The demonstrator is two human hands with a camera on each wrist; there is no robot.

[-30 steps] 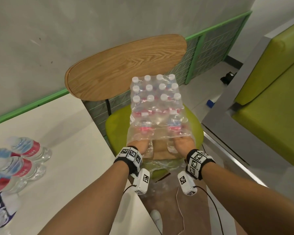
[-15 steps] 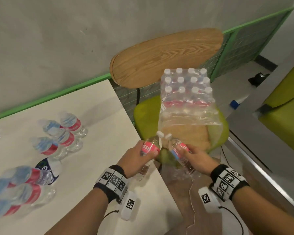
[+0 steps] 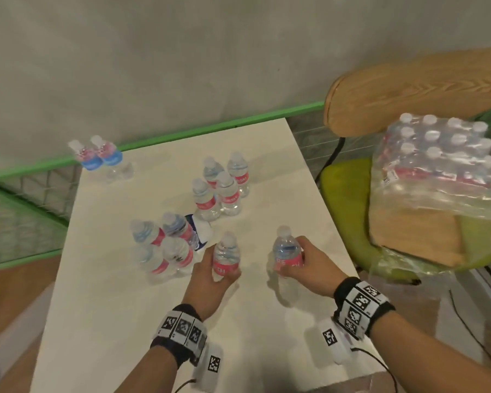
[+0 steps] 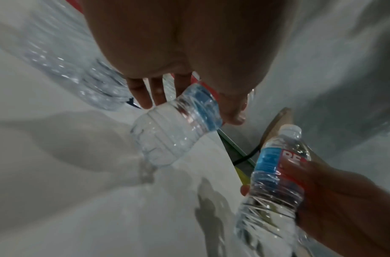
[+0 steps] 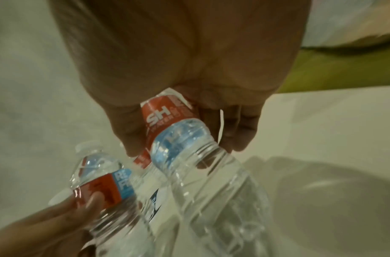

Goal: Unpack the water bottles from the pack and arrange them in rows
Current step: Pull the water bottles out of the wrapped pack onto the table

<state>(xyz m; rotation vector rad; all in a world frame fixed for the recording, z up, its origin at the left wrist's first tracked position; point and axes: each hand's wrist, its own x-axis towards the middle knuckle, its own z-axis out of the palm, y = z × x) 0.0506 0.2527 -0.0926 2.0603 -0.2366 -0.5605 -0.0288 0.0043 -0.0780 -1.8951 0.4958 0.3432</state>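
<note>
My left hand (image 3: pixel 210 269) grips a small water bottle (image 3: pixel 226 255) by its red label, low over the white table (image 3: pixel 111 321). My right hand (image 3: pixel 308 259) grips a second bottle (image 3: pixel 287 251) beside it on the right. In the left wrist view the fingers (image 4: pixel 145 93) curl round the tilted bottle (image 4: pixel 174 128), its base near the tabletop. In the right wrist view the right hand (image 5: pixel 178 69) wraps the other bottle (image 5: pixel 200 165). The torn shrink-wrapped pack (image 3: pixel 437 165), still holding several bottles, sits on the green chair (image 3: pixel 343 199).
Several bottles stand in two loose clusters, one mid-table (image 3: pixel 221 188) and one just left of my left hand (image 3: pixel 165 248). Two blue-labelled bottles (image 3: pixel 102 154) stand at the far left corner. A wooden chair back (image 3: pixel 408 92) rises behind the pack. The table's right edge is close to my right hand.
Both hands drew one bottle each from the pack's open end and carried them left, from the chair to over the table. My view turned left toward the table.
</note>
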